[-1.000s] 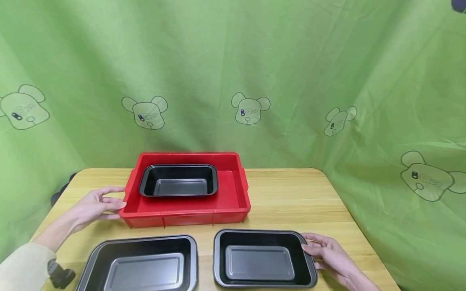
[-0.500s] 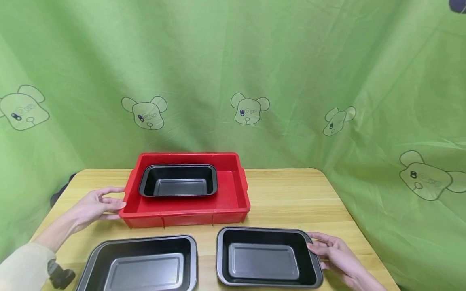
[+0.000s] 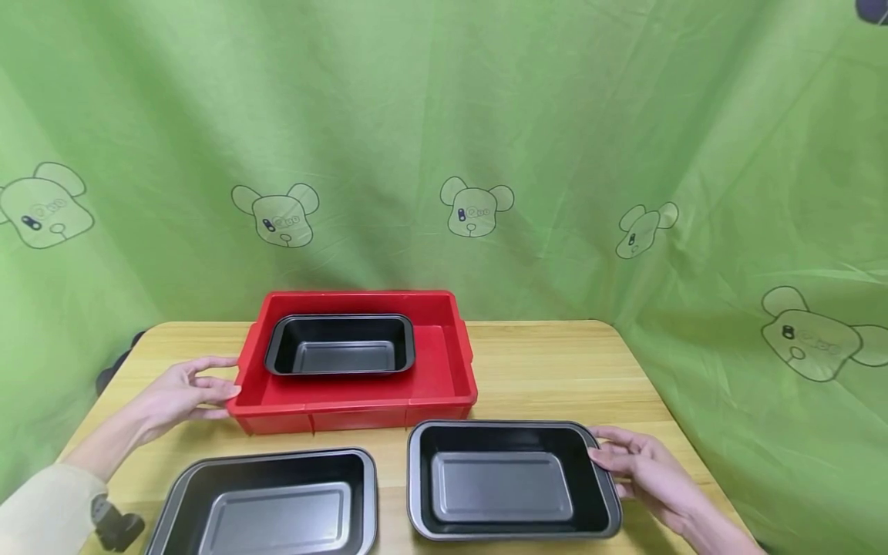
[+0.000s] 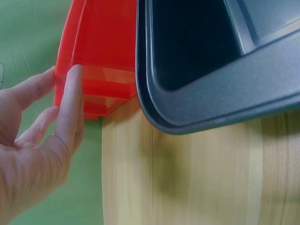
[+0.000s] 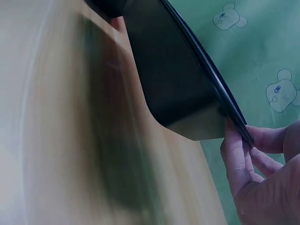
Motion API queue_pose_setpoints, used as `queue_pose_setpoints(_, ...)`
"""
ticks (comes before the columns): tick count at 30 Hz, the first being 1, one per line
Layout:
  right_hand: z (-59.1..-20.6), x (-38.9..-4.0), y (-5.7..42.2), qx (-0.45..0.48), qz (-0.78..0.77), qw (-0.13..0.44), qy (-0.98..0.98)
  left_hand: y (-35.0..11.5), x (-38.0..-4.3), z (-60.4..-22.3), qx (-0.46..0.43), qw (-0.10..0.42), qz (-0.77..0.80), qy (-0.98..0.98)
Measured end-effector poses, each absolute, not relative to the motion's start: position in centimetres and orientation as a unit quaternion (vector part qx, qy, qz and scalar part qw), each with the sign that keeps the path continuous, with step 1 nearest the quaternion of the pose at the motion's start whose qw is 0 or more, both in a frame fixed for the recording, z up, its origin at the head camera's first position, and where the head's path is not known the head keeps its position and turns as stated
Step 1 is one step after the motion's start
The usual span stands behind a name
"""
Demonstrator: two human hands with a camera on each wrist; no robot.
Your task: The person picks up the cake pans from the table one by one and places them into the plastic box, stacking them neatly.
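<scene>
My right hand [image 3: 648,474] pinches the right end rim of a dark loaf pan [image 3: 502,486]. In the right wrist view this pan [image 5: 171,65] hangs tilted above the table, its rim between thumb and fingers. My left hand [image 3: 173,397] touches the left end of a red plastic tray [image 3: 444,354] with nearly straight fingers. The left wrist view shows fingertips [image 4: 72,77] against the tray's edge. Inside the tray, toward its left, sits a second loaf pan [image 3: 343,358]. A third loaf pan [image 3: 280,516] lies at the front left, partly cut off by the frame.
Everything is on a wooden table [image 3: 555,370] with rounded back corners. A green curtain [image 3: 388,154] with printed bear heads hangs behind and beside it. The pan at front left stands just before the tray.
The right hand has moved the held loaf pan slightly right, then up and forward toward the tray's front wall. The left hand, tray and other pans have stayed put.
</scene>
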State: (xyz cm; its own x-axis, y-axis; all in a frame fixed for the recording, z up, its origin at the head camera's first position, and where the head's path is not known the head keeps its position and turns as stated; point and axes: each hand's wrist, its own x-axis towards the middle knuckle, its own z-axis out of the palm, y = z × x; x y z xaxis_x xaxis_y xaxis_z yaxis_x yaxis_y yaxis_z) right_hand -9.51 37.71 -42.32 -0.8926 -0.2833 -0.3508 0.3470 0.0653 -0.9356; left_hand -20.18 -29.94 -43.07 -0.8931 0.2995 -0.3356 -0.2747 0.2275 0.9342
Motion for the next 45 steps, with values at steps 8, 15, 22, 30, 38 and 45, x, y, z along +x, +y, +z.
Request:
queue_pose_setpoints(8,-40.8,-10.3,37.2,-0.003,-0.682,0.210,0.700,-29.8,-20.2,-43.0,0.009,0.230,0.621,0.749)
queue_pose_setpoints(15,-38.9,-11.4,36.6,0.008,-0.662,0.188,0.725,-29.9,-20.3,-43.0,0.011,0.232,0.626,0.744)
queue_pose_setpoints(22,-36.6,-12.8,35.2,0.027,-0.650,0.164,0.741,-29.9,-20.4,-42.9,0.013,0.232,0.628,0.743)
queue_pose_setpoints(30,-35.0,-14.7,33.6,0.017,-0.666,0.155,0.729,-30.0,-20.3,-42.9,0.009,0.233,0.627,0.743)
queue_pose_setpoints(38,-34.1,-16.5,31.8,0.020,-0.673,0.147,0.724,-30.0,-20.2,-43.0,0.007,0.233,0.626,0.744)
queue_pose_setpoints(45,-33.8,-18.1,30.4,0.023,-0.677,0.140,0.722,-30.0,-20.2,-43.1,0.012,0.233,0.625,0.745)
